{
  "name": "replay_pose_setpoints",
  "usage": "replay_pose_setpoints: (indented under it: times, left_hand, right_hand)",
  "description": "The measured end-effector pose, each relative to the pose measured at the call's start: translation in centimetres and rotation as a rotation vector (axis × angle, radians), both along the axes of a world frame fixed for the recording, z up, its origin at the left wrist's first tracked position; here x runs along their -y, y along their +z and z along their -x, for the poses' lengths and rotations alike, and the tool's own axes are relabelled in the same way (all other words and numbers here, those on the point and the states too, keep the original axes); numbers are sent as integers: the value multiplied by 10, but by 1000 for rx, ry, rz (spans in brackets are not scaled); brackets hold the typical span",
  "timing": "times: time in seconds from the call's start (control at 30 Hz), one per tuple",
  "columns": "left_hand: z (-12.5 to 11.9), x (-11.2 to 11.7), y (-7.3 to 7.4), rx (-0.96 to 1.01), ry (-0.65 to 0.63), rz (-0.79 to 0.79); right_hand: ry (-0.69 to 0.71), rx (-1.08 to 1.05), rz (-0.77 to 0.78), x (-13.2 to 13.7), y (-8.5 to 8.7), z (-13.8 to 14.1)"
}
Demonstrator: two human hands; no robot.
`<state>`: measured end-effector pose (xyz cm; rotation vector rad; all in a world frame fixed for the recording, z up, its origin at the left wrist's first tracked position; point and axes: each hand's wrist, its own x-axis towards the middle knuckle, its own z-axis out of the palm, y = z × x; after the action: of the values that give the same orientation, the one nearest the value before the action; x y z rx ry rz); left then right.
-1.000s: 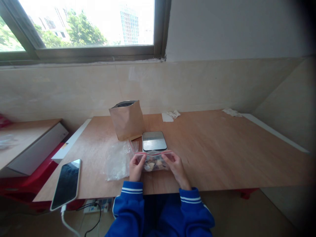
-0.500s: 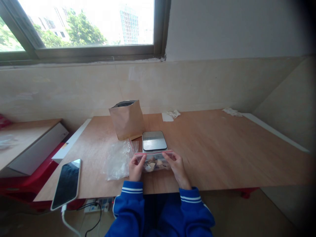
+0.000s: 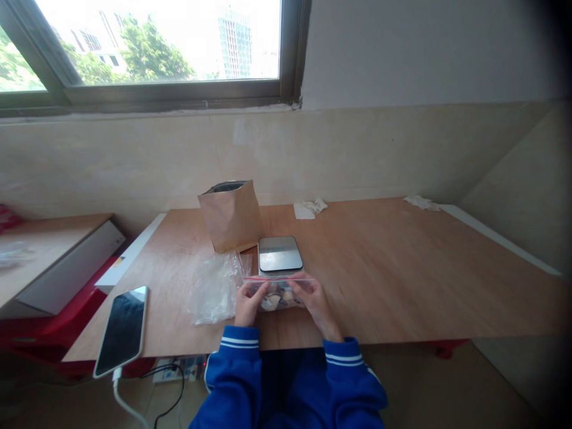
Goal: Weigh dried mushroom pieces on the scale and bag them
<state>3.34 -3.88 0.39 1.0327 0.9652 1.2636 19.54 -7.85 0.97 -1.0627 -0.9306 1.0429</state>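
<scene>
My left hand (image 3: pixel 249 304) and my right hand (image 3: pixel 317 302) both grip the sides of a clear zip-top bag (image 3: pixel 279 296) with a red seal strip. The bag holds mixed brown and pale pieces, partly hidden by my fingers. It is just in front of a flat, square, mirror-topped digital scale (image 3: pixel 280 254), close to its front edge. Behind the scale stands an open kraft paper pouch (image 3: pixel 230 217) with a silver lining. A crumpled clear plastic bag (image 3: pixel 213 290) lies just left of my left hand.
A black-screened smartphone (image 3: pixel 121 332) lies at the wooden table's (image 3: pixel 393 280) front left, with a white cable hanging down. A power strip (image 3: pixel 176 370) sits below. White paper scraps (image 3: pixel 308 208) lie at the back by the wall. A lower side table (image 3: pixel 44 244) stands left.
My hands have tilted the zip-top bag slightly, and its lower part shows a little less. My left thumb now lies further over the bag. The other objects on the table have not moved.
</scene>
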Motion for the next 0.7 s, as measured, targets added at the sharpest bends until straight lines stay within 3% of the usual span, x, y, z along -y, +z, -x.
replay_pose_setpoints:
  times: [0.3, 0.53, 0.7]
  left_hand:
    - [3, 0, 0, -26, 28, -23]
    - [1, 4, 8, 7, -119, 2]
    - [0, 4, 10, 42, -108, -60]
  right_hand:
    - [-71, 55, -36, -1, 1, 3]
    - [67, 7, -6, 1, 7, 5]
    - [93, 43, -27, 3, 9, 4]
